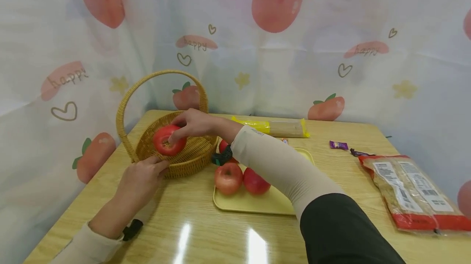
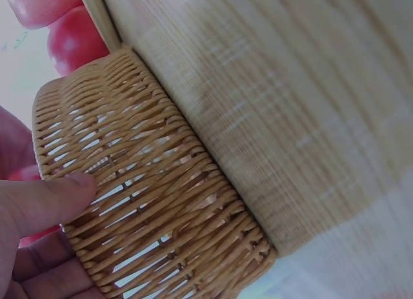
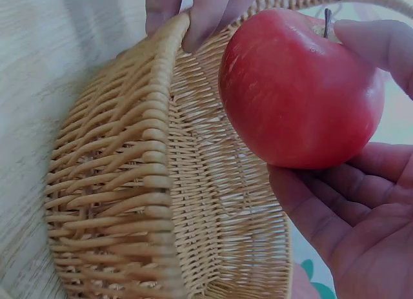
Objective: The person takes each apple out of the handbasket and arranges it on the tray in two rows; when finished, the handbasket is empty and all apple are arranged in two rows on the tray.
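In the head view a woven wicker basket [image 1: 189, 169] with a tall arched handle stands at the table's left. My right hand [image 1: 196, 123] holds a red apple [image 1: 162, 139] above its opening, thumb near the stem and fingers on the opposite side. The right wrist view shows that apple [image 3: 300, 92] just clear of the basket's weave. My left hand [image 1: 141, 176] grips the near rim, its thumb [image 2: 74, 192] outside the wall and the other fingers inside. Several more apples [image 1: 228, 178] sit on a yellow tray [image 1: 250, 206] right of the basket, partly hidden by my right arm.
A long yellow-ended clear packet [image 1: 288, 128] lies behind the tray. Farther right are a small purple wrapped sweet [image 1: 338, 145], a dark wrapper [image 1: 360, 153] and a large red-edged bag [image 1: 412, 190]. A fruit-printed curtain [image 1: 235, 55] hangs behind the table.
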### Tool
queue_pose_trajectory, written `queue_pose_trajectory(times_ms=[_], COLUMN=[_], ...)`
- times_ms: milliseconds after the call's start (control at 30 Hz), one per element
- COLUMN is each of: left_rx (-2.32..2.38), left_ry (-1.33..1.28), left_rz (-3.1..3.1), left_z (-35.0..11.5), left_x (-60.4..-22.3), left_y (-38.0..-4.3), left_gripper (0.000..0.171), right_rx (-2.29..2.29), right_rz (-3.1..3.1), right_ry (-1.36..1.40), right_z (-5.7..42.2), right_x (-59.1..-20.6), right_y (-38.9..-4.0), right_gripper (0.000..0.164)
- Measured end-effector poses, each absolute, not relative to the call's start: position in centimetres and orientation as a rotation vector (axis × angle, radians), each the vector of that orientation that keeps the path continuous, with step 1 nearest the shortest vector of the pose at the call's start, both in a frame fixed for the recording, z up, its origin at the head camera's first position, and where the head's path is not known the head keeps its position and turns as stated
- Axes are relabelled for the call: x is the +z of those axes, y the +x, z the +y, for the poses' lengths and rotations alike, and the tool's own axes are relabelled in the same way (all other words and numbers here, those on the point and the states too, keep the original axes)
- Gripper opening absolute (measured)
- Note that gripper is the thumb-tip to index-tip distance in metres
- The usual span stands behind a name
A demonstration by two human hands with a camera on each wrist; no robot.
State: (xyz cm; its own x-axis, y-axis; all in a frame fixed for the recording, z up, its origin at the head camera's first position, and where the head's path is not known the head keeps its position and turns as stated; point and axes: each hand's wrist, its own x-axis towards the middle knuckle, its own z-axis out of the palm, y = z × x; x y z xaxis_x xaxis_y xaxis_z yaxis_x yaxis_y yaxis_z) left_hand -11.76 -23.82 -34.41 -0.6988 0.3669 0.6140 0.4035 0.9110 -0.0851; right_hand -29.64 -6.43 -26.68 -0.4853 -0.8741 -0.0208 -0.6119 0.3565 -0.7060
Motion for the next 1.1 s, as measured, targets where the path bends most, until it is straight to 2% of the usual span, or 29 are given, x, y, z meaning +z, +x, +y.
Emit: queue_pose_trajectory(times_ms=[133,333,533,833,1100], left_rx=[-0.08,-0.092,-0.078,-0.092,-0.109], left_ry=[-0.549,-0.53,-0.533,-0.541,-0.559], left_rz=[-2.436,-2.476,-2.464,-2.449,-2.429], left_z=[-23.8,-23.8,-23.8,-23.6,-23.9], left_x=[-34.5,-34.3,-34.3,-34.7,-34.3], left_y=[-11.6,-11.6,-11.6,-11.7,-11.8], left_gripper=[0.021,0.02,0.02,0.022,0.022], right_rx=[-0.945,-1.021,-1.045,-1.082,-1.159], right_rz=[2.217,2.213,2.22,2.274,2.269], right_ry=[-1.286,-1.221,-1.207,-1.11,-1.059], right_z=[-5.2,-3.6,-2.3,0.9,3.6], right_x=[-26.7,-26.4,-26.4,-26.7,-26.3], right_y=[-29.2,-28.2,-27.5,-26.7,-25.8], right_gripper=[0.04,0.046,0.039,0.051,0.036])
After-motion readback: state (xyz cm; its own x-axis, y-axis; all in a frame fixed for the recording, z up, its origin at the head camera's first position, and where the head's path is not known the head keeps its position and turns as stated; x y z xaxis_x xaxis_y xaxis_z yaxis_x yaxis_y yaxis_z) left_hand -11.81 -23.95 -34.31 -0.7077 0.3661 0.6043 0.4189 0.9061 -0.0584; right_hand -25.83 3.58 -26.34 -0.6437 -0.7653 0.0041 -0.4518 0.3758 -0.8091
